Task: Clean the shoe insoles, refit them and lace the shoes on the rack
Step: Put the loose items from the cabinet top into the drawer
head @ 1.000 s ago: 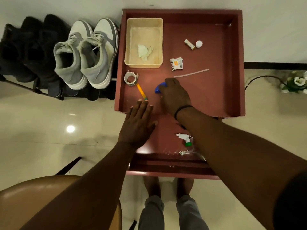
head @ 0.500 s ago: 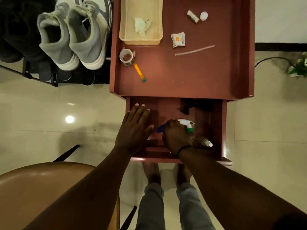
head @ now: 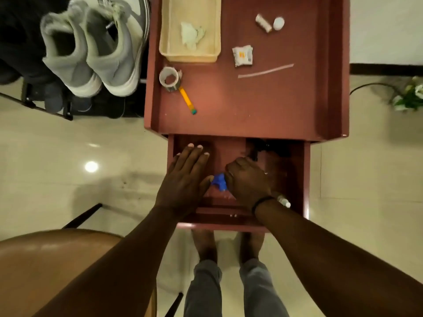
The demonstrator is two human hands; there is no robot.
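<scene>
Shoes (head: 91,49): two grey sneakers, side by side on the rack (head: 45,106) at 10 o'clock; long axes run 6 to 12 o'clock, heels toward 6. Well apart from both hands.
Left hand (head: 185,177): flat, fingers straight and pointing to 12 o'clock, resting inside the open drawer (head: 295,179); holds nothing.
Blue item (head: 219,181): one, between the two hands, touching the left thumb; most of it is hidden, so its type cannot be told.
Right hand (head: 248,179): fingers curled round the blue item, knuckles toward 11 o'clock; black band at the wrist.
Small bottle (head: 283,201): one, white tip showing at 4 o'clock of the right hand.
Table top (head: 274,106): one cream tray (head: 214,30) holding one crumpled wipe (head: 191,34); one tape roll (head: 170,78); one yellow stick (head: 187,99) lying from 11 to 5 o'clock; one sachet (head: 242,55).
</scene>
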